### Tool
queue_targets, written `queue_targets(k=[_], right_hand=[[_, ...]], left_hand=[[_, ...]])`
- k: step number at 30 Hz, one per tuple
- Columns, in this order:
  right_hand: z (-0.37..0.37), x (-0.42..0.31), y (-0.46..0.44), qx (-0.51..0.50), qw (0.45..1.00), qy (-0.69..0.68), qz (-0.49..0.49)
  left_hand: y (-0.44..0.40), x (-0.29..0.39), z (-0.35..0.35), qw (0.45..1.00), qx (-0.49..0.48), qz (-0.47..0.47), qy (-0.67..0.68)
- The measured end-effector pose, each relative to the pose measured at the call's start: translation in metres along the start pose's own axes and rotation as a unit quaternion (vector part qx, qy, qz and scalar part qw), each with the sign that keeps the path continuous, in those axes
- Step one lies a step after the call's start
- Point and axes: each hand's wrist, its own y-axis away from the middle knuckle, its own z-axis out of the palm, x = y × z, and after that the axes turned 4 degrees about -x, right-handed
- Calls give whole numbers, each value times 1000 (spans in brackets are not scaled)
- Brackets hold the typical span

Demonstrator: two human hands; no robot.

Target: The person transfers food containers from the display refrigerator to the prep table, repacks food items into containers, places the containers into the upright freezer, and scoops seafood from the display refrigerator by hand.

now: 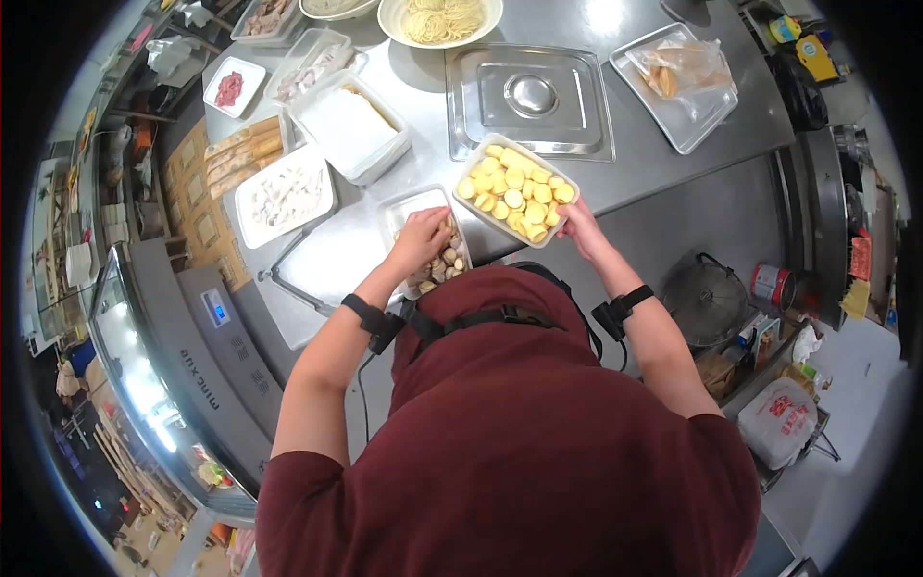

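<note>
1. Plastic tub [493,224] of yellow cut pieces [514,179] is gripped at its rim by the right hand [578,227]
2. Brown pieces [450,261] in the lower tub [415,205] are reached by the left hand [423,240]; its grip cannot be determined

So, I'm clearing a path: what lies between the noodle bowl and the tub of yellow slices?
A rectangular steel lid lies there, seen in the head view.

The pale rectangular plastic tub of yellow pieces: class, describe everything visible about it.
This pale plastic tub, rounded at the corners and uncovered, is filled with short, rounded yellow pieces. It appears slantwise at the front edge of the grey metal table, the right hand holding its right end; whether the table supports it is unclear.
</note>
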Motion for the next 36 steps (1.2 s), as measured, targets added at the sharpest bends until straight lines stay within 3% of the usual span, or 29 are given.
queue_targets(k=[3, 7, 10, 14, 20, 23, 24, 27, 30, 33, 36], right_hand=[[-1, 1, -8, -2, 1000, 3, 8], [3, 0, -11, -5, 1000, 5, -2], [7, -12, -10, -1, 999, 26, -24], [10, -34, 3, -7, 997, 45, -60], [47, -72, 25, -23, 990, 86, -111], [68, -80, 34, -45, 980, 120, -150], [68, -78, 34, -54, 977, 139, -151], [65, -70, 29, -64, 980, 144, -122], [61, -67, 27, -70, 978, 157, -120], [62, -71, 25, -94, 975, 175, -98], [76, -79, 30, -106, 973, 178, -102]], left_hand=[[14, -1, 2, 995, -83, 41, 35], [23, 7, 4, 996, -89, 27, -11], [14, 13, -13, 992, -118, 1, 42], [13, 34, -37, 1000, 4, 0, -17], [-46, 116, -73, 983, 156, 78, 61], [-77, 104, -59, 980, 193, -3, 41], [-80, 112, -66, 979, 171, -34, 104], [-82, 119, -76, 983, 146, -71, 86], [-85, 116, -81, 974, 145, -63, 163], [-88, 103, -84, 965, 54, -110, 230], [-82, 100, -83, 992, 28, -92, 85]])
